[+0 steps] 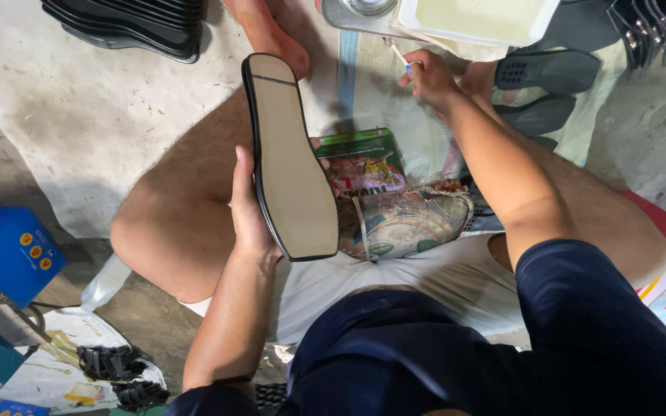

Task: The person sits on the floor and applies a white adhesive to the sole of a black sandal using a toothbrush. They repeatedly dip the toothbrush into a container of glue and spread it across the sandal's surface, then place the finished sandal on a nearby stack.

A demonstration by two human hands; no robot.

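Observation:
My left hand [250, 209] grips a flat shoe sole [290, 162], tan on its face with a black rim, held upright over my lap. Stretched forward, my right hand [428, 77] pinches a thin brush [395, 52] whose tip points at a white container of pale glue [475, 17] at the top. I sit on the ground with bare legs bent. Under the sole, on my lap, lies a crumpled printed cloth or bag [406, 219], with a green box [360, 144] just beyond it.
Black soles are stacked at top left [144, 23]; more dark soles [545, 73] lie at top right on a printed sheet. A blue box [9, 250] and black strap pieces [109, 362] rest at the left. A metal can [356, 11] stands beside the glue container.

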